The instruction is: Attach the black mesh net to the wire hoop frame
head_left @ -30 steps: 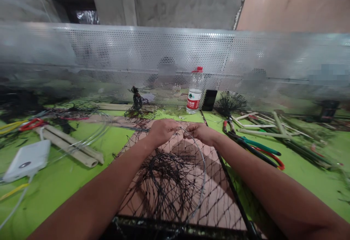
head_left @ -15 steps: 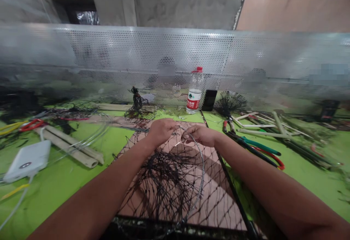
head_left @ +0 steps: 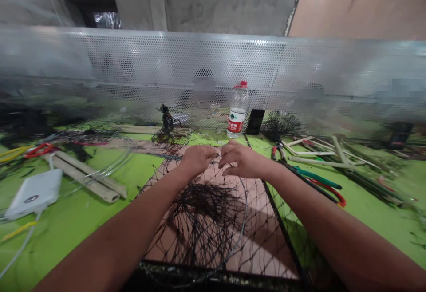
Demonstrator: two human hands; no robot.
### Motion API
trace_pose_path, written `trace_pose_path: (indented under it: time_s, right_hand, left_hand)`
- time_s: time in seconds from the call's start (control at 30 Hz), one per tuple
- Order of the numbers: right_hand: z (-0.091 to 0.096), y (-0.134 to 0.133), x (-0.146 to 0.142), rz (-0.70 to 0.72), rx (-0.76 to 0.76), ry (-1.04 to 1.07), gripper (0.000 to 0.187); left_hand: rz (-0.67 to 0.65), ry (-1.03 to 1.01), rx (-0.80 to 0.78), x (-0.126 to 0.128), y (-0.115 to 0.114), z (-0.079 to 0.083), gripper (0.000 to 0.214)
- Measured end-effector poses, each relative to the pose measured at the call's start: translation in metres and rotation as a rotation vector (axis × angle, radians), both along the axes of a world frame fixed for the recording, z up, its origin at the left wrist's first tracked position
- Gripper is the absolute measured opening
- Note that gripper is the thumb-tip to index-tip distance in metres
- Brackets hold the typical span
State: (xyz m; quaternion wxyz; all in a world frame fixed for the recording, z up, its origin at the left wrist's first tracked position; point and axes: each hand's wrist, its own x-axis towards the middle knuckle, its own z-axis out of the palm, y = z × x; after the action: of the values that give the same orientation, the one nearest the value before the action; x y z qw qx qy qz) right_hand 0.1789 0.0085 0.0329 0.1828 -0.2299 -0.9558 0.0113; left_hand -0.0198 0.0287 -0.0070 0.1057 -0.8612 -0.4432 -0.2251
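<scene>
A thin metal wire (head_left: 245, 207) curves in a large loop over black netting (head_left: 266, 225), which is stretched across a pinkish board (head_left: 259, 256). At the far side of the board, my left hand (head_left: 198, 159) pinches the wire between thumb and fingertips. Close beside it, my right hand (head_left: 242, 161) has its curled fingertips at the wire, almost touching the left fingers, while its thumb sits lower and a little apart. The exact grip of the right fingers is partly hidden. Below the hands lies a dark bunch of gathered net strands (head_left: 206, 203).
On the green table (head_left: 100, 238) stand a water bottle (head_left: 236, 114) and a black phone (head_left: 255, 122). Pliers (head_left: 319, 183) and sticks (head_left: 326, 161) lie right; bamboo pieces (head_left: 89, 179), a white power bank (head_left: 35, 194) and red-handled scissors (head_left: 38, 150) lie left. A perforated metal screen (head_left: 186, 57) closes the back.
My right hand has turned back-up and shifted left towards the left hand. The wire loop's right side has swung slightly left and lower. My left hand has hardly moved.
</scene>
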Motion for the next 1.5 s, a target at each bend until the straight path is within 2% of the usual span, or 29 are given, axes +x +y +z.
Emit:
trace_pose_path:
  time_s: [0.13, 0.23, 0.4, 0.53, 0.63, 0.83, 0.93, 1.03, 1.17, 1.33, 1.4, 1.5]
  right_hand:
    - [-0.014, -0.008, -0.015, -0.125, 0.21, -0.275, 0.012]
    - [-0.022, -0.009, -0.022, -0.202, 0.302, -0.323, 0.002]
    - [-0.028, -0.006, -0.024, -0.218, 0.346, -0.323, 0.005]
    - [-0.03, 0.001, -0.023, -0.081, 0.205, -0.237, 0.012]
    - [-0.026, 0.004, -0.02, 0.001, 0.009, 0.004, 0.013]
    - [-0.016, 0.005, -0.012, -0.119, -0.56, 0.528, 0.006]
    - [-0.015, 0.008, -0.011, -0.122, -0.73, 0.784, 0.007]
    - [-0.016, 0.009, -0.012, -0.097, -0.754, 0.834, 0.012]
    - [-0.017, 0.002, -0.013, -0.068, -0.715, 0.584, 0.009]
    - [-0.014, -0.005, -0.014, -0.076, -0.489, 0.349, 0.009]
    - [-0.015, -0.005, -0.016, -0.077, -0.451, 0.345, 0.008]
    - [-0.021, -0.002, -0.018, -0.103, -0.542, 0.455, 0.008]
  left_hand:
    - [0.0, 0.017, 0.012, 0.003, -0.003, 0.001, 0.022]
    - [0.021, 0.039, 0.022, 0.005, -0.003, 0.001, 0.022]
    - [0.042, 0.05, 0.028, 0.005, -0.002, 0.0, 0.024]
    - [0.05, 0.056, 0.004, 0.004, 0.0, -0.002, 0.02]
    - [0.041, 0.012, -0.017, 0.001, 0.002, -0.002, 0.019]
    - [0.068, -0.063, -0.03, -0.003, 0.004, 0.005, 0.025]
    - [0.089, -0.09, -0.024, -0.002, 0.003, 0.006, 0.026]
    - [0.091, -0.098, -0.03, -0.003, 0.002, 0.006, 0.026]
    - [0.063, -0.074, -0.12, -0.005, 0.0, 0.009, 0.025]
    - [0.037, -0.069, -0.216, -0.006, -0.003, 0.015, 0.032]
    - [0.049, -0.063, -0.225, -0.007, -0.003, 0.016, 0.041]
    - [0.027, -0.052, -0.209, -0.007, -0.001, 0.015, 0.049]
